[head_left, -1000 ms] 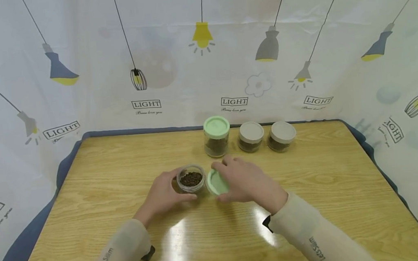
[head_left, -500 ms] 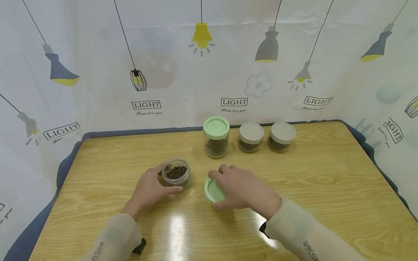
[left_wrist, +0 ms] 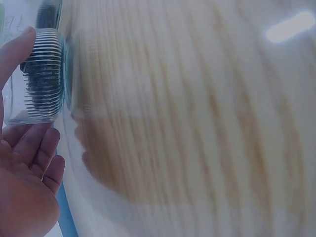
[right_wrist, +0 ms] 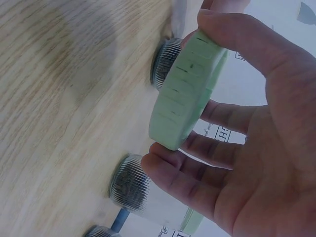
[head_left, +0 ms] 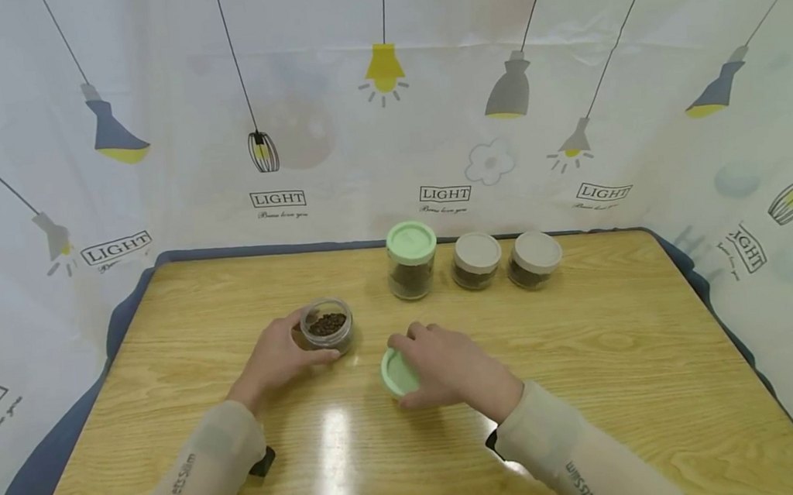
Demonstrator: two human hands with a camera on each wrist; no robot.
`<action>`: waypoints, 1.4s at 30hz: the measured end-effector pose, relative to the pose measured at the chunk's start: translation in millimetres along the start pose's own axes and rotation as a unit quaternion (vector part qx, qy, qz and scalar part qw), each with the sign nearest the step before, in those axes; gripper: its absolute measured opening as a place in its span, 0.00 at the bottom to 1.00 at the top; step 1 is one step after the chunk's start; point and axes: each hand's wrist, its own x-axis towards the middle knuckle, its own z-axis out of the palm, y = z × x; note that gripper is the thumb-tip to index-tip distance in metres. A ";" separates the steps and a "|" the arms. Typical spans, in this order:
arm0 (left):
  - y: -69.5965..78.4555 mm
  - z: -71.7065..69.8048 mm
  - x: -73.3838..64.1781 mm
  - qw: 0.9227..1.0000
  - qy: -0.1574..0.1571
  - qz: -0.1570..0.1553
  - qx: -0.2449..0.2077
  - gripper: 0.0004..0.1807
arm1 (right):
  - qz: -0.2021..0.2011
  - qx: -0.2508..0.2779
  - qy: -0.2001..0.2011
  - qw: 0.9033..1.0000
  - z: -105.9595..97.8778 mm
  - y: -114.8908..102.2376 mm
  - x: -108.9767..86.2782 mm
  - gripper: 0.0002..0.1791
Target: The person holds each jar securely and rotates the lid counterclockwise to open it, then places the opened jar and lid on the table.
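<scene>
My left hand (head_left: 281, 359) grips a small clear glass jar (head_left: 343, 343), its thumb on the near side and fingers round the far side. The jar is upright and lidless, with dark brown coffee beans (head_left: 328, 324) inside. Ribbed glass walls of this jar (left_wrist: 47, 81) show in the left wrist view. To its right and nearer the front, my right hand (head_left: 444, 369) holds a light green round lid (head_left: 398, 373) by its edge. In the right wrist view the lid (right_wrist: 180, 96) is tilted above the table, thumb at one end and fingertips at the other.
Along the back of the wooden table (head_left: 620, 339) stand a taller jar with a green lid (head_left: 411, 242) and two low jars with whitish lids, the nearer one (head_left: 477, 253) and the rightmost one (head_left: 536, 252). A printed cloth (head_left: 333, 151) hangs behind.
The left hand has moved the jar leftward and slightly away from me. Holding the lid, the right hand has drawn it toward me and a little left, so lid and jar are farther apart.
</scene>
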 end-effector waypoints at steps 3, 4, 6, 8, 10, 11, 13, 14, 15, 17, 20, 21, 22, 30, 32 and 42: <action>-2.0 -1.9 0.3 1.000 -0.001 -0.001 -0.009 0.58 | 0.001 -0.001 -0.005 1.000 0.7 -1.6 1.2 0.42; -2.7 -2.3 0.4 1.000 -0.001 -0.001 -0.010 0.57 | 0.000 -0.002 -0.006 1.000 1.0 -2.0 1.7 0.42; -5.0 -3.1 1.0 1.000 -0.001 0.003 -0.012 0.56 | 0.000 -0.003 -0.010 1.000 1.6 -2.7 2.3 0.42; -6.7 -3.9 1.3 1.000 -0.002 0.003 -0.013 0.56 | -0.001 -0.005 -0.011 1.000 2.4 -3.1 3.0 0.42; -8.3 -4.9 1.6 1.000 -0.002 0.005 -0.012 0.55 | -0.002 -0.005 -0.010 1.000 3.3 -3.5 3.8 0.42; -8.8 -5.4 2.0 1.000 -0.002 0.008 -0.014 0.54 | -0.003 -0.005 -0.010 1.000 3.6 -3.8 4.2 0.41; -9.0 -6.2 2.2 1.000 -0.003 0.008 -0.015 0.53 | -0.004 -0.005 -0.009 1.000 4.2 -4.5 4.9 0.41; -9.2 -6.4 2.5 1.000 -0.002 0.009 -0.015 0.53 | -0.004 -0.005 -0.009 1.000 4.4 -5.0 5.2 0.41; -9.4 -6.7 2.8 1.000 -0.002 0.013 -0.014 0.53 | -0.004 -0.005 -0.010 1.000 4.4 -5.6 5.4 0.41; -9.2 -6.8 3.0 1.000 -0.002 0.017 -0.011 0.53 | -0.004 -0.005 -0.012 1.000 4.8 -6.7 5.8 0.41; -9.0 -6.3 2.7 1.000 0.001 0.019 -0.004 0.54 | -0.003 -0.002 -0.017 1.000 6.0 -8.1 6.5 0.41; -8.9 -5.9 2.6 1.000 0.001 0.020 -0.001 0.54 | -0.003 -0.001 -0.018 1.000 6.6 -8.4 6.9 0.41; -8.7 -5.5 2.5 1.000 0.002 0.019 -0.001 0.54 | -0.004 -0.001 -0.019 1.000 7.3 -8.7 7.4 0.41; -6.5 -4.1 1.2 1.000 0.003 0.013 0.008 0.55 | -0.015 0.018 -0.012 1.000 12.7 -12.8 12.3 0.43; -6.1 -4.1 1.4 1.000 0.004 0.017 0.004 0.54 | -0.020 0.027 -0.010 0.999 15.3 -13.8 14.1 0.44; -8.5 -9.0 -0.3 1.000 0.000 0.027 0.009 0.56 | -0.029 0.099 -0.007 0.995 27.4 -20.3 22.6 0.49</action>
